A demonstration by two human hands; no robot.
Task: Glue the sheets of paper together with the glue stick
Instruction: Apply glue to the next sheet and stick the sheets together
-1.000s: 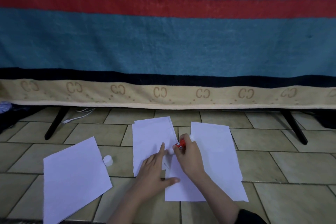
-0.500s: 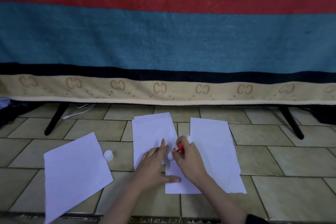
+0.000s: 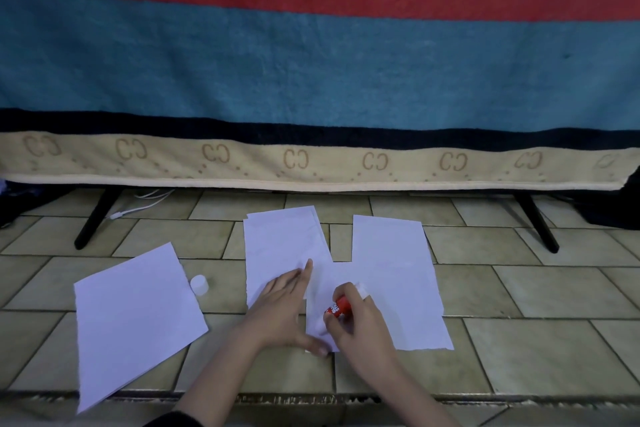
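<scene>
Now the right hand [image 3: 360, 326], fingers wrapped round the glue stick [image 3: 337, 308], has slid nearer along the right sheet [image 3: 398, 274], spreading more glue, while the flat left hand [image 3: 280, 308] holds the middle sheet [image 3: 277, 243] down.

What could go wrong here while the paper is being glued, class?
1. The right hand rubs the glue stick close to the right sheet's near left edge, so glue may smear onto the floor tiles.
2. Only the left hand pins the middle sheet; it could slip and bond crooked.
3. The cap lies loose and might roll off.
</scene>
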